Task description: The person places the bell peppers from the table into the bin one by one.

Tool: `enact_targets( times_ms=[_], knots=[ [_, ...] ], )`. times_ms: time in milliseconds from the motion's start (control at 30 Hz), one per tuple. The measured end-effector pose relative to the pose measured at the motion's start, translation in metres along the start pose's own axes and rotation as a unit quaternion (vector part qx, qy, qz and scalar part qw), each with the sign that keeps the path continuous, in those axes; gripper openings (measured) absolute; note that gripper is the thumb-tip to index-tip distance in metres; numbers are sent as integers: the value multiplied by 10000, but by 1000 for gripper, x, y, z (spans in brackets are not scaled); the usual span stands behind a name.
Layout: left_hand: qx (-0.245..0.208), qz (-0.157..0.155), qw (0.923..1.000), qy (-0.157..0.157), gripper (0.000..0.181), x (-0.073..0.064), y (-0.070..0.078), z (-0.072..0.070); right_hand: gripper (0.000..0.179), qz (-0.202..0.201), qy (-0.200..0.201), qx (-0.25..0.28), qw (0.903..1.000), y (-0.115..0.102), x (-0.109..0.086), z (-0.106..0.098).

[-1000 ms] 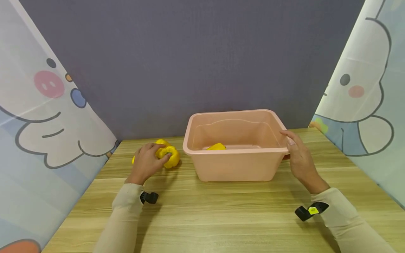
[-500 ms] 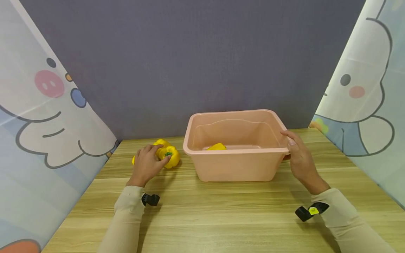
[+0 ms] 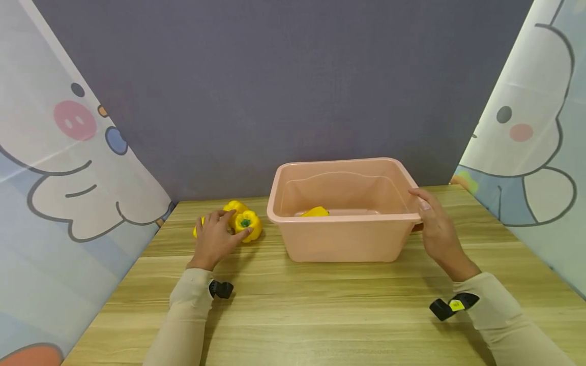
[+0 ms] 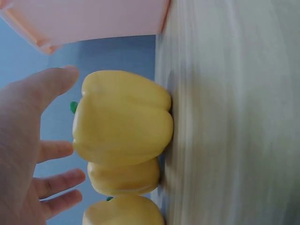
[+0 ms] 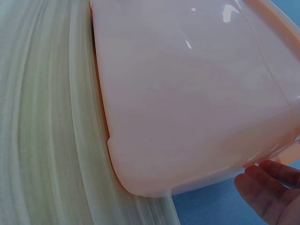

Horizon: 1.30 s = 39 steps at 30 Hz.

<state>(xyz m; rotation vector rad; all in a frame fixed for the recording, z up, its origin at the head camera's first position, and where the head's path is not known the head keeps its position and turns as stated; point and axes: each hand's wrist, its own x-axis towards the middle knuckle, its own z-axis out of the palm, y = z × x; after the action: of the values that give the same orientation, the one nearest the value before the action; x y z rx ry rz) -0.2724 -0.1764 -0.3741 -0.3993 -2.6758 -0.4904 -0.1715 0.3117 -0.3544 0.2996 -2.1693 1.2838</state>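
Note:
My left hand (image 3: 212, 241) is over a group of yellow bell peppers at the left, thumb and fingers spread around the top of the nearest bell pepper (image 3: 249, 231). That pepper's green stem (image 4: 73, 107) points up, and the left wrist view shows a gap between thumb and fingers with nothing held. A second bell pepper (image 3: 235, 206) sits behind it, and a third bell pepper (image 3: 198, 230) is partly hidden by the hand. My right hand (image 3: 439, 234) grips the right rim of a pink plastic tub (image 3: 339, 241), with fingers tucked under the edge in the right wrist view.
One more yellow pepper (image 3: 316, 211) lies inside the tub, mostly hidden by the front wall. A dark grey panel (image 3: 297, 91) rises behind the wooden table (image 3: 329, 315). Cartoon-printed sheets (image 3: 91, 203) flank both sides.
The left hand has eased slightly off the front pepper, whose green stem now shows more fully between thumb and fingers. The right hand keeps its grip on the tub, which stays put.

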Motion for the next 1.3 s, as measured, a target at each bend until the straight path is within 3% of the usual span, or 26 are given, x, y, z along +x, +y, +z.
enact_targets(
  times_ms=[333, 500, 733, 1300],
  knots=[
    [190, -146, 9995, -197, 78, 2, 5, 8, 43, -29, 10, 44, 10000, 0, 1, 0],
    [233, -224, 9993, -178, 79, 3, 7, 12, 44, -3, 8, 70, 10000, 0, 1, -1],
    [232, -250, 9994, 99, 80, 1, 8, 18, 43, -10, 35, 132, 9999, 0, 1, -1],
    [265, -313, 9992, -30, 83, 2, 9, 21, 43, -24, 43, 37, 10000, 0, 1, 0]
  ],
)
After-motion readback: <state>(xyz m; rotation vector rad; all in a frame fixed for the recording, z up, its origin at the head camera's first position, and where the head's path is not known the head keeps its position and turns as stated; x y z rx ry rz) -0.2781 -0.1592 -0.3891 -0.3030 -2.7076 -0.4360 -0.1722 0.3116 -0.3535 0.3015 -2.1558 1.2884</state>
